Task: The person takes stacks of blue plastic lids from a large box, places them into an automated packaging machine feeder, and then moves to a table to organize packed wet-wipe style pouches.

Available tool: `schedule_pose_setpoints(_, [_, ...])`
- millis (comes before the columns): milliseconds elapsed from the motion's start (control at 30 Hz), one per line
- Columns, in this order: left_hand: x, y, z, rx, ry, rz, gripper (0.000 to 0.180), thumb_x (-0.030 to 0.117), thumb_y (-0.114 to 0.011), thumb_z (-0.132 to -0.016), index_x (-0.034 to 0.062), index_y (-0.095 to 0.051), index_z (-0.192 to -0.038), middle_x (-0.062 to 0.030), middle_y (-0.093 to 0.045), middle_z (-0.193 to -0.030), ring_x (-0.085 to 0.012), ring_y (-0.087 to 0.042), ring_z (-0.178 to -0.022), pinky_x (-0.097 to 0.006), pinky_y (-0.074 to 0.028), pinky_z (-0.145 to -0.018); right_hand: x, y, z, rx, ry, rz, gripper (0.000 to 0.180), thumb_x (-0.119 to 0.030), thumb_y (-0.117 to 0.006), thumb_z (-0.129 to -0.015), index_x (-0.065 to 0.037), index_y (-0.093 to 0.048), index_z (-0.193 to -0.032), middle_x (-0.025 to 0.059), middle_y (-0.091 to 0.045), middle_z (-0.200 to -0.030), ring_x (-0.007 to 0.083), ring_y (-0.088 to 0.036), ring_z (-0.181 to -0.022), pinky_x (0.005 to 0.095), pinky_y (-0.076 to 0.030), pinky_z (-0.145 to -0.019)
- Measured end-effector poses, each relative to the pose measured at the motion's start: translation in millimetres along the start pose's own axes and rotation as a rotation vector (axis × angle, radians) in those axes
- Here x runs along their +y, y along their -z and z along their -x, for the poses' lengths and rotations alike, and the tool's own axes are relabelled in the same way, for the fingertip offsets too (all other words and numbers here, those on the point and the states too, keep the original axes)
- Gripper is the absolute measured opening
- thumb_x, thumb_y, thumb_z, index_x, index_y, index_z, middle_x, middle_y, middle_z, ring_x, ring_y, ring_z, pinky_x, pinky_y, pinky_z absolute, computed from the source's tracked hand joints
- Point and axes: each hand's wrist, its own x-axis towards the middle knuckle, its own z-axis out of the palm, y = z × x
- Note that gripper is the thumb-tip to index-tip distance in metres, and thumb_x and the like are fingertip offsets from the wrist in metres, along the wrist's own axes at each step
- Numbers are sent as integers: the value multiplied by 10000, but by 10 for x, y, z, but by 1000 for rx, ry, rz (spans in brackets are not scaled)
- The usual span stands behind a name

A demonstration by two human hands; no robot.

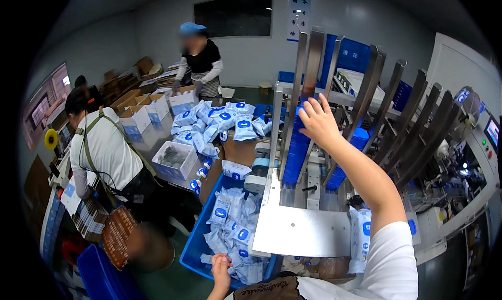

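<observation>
My right hand is raised with fingers spread against a tall stack of blue lids held between upright metal rails of a machine. It grips nothing. My left hand is low, resting on white and blue soft packs inside a blue crate; whether it grips one I cannot tell. A second stack of blue lids sits further right between slanted rails.
A flat steel plate lies before me. Two other people work at the left and the back, beside open cardboard boxes and a heap of the same packs. A machine panel with a screen is at the right.
</observation>
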Motion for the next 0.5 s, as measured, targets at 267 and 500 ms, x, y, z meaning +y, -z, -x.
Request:
schedule_pose_setpoints(267, [-96,-18,-12,-716,76,-669,239,207,-517,-879,3,-620,-808,-90,-623,-779,-184,-590,-709,-291,-449,-624,-474,98,753,-185,-367,-920,395,-181,-673,-727,-30,-499,-1048,150,-566,-962,294,-553,-926,375,-459,-760])
schedule_pose_setpoints(500, [-608,-759,167,-1215,332,-524,214,187,-433,-921,6,-540,-959,-90,-643,-793,-151,-634,-691,-266,-497,-575,-1372,1947,2573,-813,-566,-1402,375,-255,-631,-773,-11,-551,-1046,147,-609,-944,281,-594,-873,357,-465,-773])
